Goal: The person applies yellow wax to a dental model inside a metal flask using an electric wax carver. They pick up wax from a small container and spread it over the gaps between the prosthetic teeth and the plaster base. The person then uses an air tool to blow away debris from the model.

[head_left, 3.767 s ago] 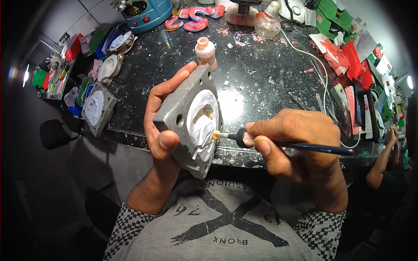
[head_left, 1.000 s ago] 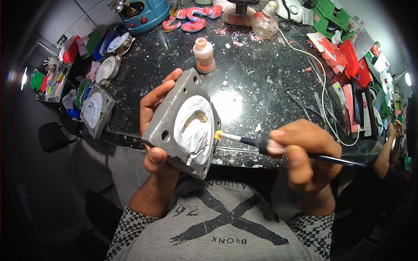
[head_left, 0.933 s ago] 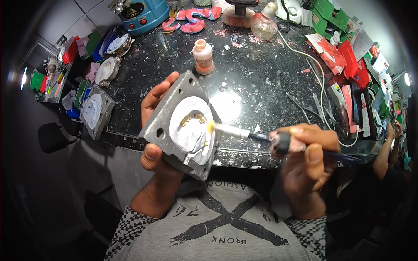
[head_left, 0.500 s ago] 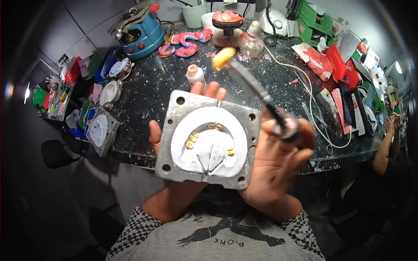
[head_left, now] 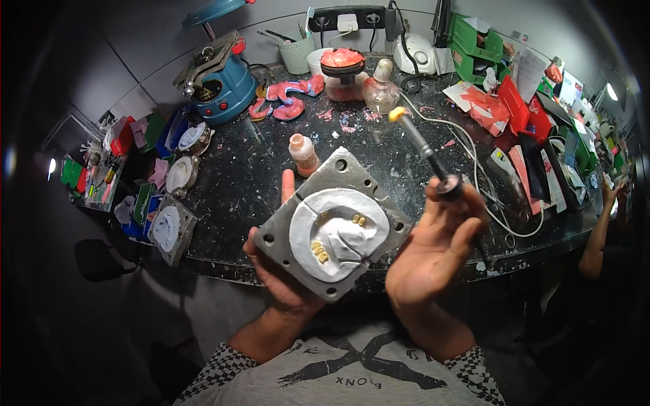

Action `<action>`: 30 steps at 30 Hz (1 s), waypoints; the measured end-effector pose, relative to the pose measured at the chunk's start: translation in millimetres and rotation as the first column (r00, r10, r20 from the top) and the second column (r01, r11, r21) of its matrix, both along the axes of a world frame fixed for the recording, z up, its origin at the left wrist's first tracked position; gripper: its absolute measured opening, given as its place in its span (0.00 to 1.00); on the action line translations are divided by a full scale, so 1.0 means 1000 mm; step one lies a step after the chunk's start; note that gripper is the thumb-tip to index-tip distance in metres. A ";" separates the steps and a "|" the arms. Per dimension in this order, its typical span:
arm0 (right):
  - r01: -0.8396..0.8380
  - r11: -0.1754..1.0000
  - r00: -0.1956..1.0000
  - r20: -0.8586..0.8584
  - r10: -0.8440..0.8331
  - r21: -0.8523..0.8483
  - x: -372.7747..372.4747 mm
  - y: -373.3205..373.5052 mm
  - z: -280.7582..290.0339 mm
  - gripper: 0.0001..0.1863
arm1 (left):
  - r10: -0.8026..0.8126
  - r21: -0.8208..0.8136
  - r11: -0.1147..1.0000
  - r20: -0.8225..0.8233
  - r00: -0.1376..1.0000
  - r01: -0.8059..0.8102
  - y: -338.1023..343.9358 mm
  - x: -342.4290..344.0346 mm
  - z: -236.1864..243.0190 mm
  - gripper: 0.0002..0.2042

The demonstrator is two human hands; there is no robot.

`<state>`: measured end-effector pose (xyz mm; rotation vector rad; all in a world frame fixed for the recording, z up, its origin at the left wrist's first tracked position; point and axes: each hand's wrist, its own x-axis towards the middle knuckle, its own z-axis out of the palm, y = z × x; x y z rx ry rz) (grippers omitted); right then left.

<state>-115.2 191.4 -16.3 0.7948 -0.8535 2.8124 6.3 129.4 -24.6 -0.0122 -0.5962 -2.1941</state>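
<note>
My left hand (head_left: pixel 277 271) grips a square grey metal flask half (head_left: pixel 340 164) from below and the left, tilted cornerwise, with holes at its corners. White plaster (head_left: pixel 308 233) fills the middle, with a horseshoe-shaped groove and several yellowish teeth (head_left: pixel 319 253) set in it. In the fingers of my right hand (head_left: pixel 433 250) is a brush (head_left: pixel 416 141) with a yellow tip, grey ferrule and dark handle, pointing up and away, apart from the flask half. A round dark piece shows at my fingertips. A small pinkish bottle (head_left: pixel 303 157) stands just beyond the flask half.
A blue machine (head_left: pixel 223 88) stands at the back left. Pink-red moulded pieces (head_left: pixel 288 108), a glass burner bottle (head_left: pixel 381 95) and green bins (head_left: pixel 474 44) line the back. A white cable (head_left: pixel 467 115) crosses the right side. Other filled flasks (head_left: pixel 169 227) lie at left.
The flask half has turned cornerwise and shifted right and slightly down. My right hand has drawn the brush away from it to the right. My left fingers have shifted round the flask half.
</note>
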 end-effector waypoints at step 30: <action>0.358 0.730 0.557 -0.761 0.333 0.582 -0.064 0.008 0.054 0.09 | 0.199 -0.144 0.976 0.304 0.932 -0.161 -0.014 0.015 -0.004 0.55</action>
